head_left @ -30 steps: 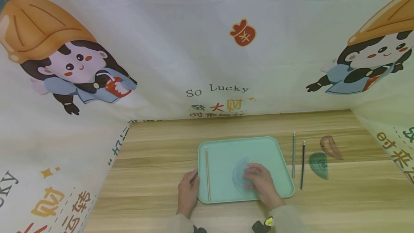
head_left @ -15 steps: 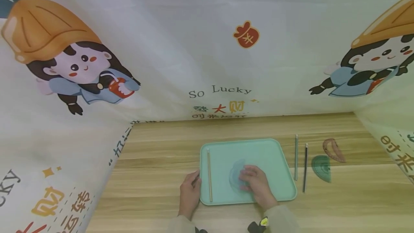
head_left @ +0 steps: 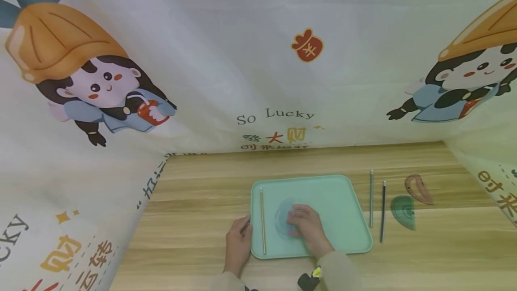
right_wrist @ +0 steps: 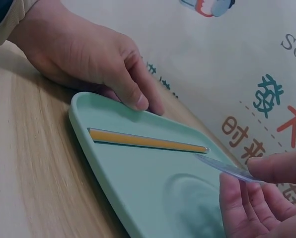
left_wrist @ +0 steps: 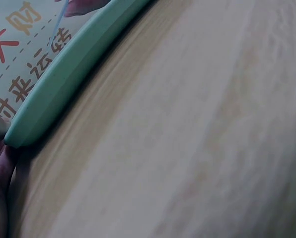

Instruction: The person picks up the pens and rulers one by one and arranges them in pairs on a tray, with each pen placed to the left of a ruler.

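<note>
Your right hand (head_left: 310, 228) pinches a see-through blue plastic piece (head_left: 282, 220) between thumb and fingers, holding it just above the left half of the green tray (head_left: 339, 214). Your left hand (head_left: 238, 244) grips the tray's left edge, thumb on the rim. A yellow pencil (head_left: 263, 223) lies inside, along that edge. Beyond the tray's right edge, the worktop (head_left: 194, 201) carries a green pencil (head_left: 371, 199), a black pencil (head_left: 383, 212), a green protractor (head_left: 401, 211) and a red protractor (head_left: 422, 192).

The left sleeve (head_left: 227, 282) and right sleeve (head_left: 340, 272) are pale beige; a black device (head_left: 308, 281) with a yellow marking (head_left: 317, 272) sits beside the right one.
</note>
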A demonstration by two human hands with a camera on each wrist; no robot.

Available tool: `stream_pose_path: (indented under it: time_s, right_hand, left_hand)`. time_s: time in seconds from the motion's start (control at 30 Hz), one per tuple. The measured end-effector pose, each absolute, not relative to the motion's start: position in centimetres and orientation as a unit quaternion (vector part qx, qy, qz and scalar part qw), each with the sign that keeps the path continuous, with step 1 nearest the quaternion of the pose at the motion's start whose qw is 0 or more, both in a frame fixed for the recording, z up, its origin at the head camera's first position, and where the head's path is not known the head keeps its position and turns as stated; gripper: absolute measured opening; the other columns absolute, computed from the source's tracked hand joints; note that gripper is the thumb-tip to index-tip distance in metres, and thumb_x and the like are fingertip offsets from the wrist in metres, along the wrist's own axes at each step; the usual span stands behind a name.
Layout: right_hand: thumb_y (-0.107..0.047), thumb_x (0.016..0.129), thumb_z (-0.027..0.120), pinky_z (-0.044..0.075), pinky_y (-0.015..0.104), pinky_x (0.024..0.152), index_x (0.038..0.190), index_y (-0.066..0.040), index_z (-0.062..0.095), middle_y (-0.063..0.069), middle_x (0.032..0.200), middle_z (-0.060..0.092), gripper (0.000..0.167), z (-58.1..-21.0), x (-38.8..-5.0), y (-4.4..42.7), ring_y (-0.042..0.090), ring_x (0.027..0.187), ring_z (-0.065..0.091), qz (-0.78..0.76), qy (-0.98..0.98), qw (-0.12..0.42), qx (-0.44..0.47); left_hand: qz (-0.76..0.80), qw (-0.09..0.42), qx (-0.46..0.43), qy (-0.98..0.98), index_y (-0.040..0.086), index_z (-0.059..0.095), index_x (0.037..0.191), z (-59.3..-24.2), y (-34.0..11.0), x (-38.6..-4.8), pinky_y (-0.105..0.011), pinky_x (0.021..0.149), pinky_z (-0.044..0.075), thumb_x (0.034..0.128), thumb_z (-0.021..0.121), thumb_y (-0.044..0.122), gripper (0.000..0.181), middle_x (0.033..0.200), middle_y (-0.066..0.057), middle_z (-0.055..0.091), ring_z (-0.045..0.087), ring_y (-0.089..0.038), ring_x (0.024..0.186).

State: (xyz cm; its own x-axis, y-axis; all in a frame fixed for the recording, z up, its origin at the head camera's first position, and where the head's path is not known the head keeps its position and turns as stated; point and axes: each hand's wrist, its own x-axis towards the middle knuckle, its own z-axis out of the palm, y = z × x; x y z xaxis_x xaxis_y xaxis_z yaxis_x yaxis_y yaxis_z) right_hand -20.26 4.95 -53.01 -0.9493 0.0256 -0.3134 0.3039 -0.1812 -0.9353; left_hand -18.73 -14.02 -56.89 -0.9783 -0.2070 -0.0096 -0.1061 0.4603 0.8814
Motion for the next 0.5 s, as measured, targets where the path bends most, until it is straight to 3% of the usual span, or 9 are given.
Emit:
stream_pose_path:
  time_s: [0.5]
  right_hand:
    - [0.001, 0.086, 0.063, 0.065, 0.036, 0.073, 0.128, 0.010, 0.046, 0.028, 0.120, 0.059, 0.046, -53.54, -21.17, 3.84, 0.012, 0.084, 0.065, -0.739, 0.652, 0.120, 0.122]
  left_hand:
    - [-0.511, 0.053, 0.091, -0.853, 0.004, 0.057, 0.128, -57.02, -14.09, -18.79, -0.032, 0.100, 0.055, 0.0949, 0.053, 0.007, 0.033, 0.122, -0.011, 0.061, 0.059, -0.027, 0.117]
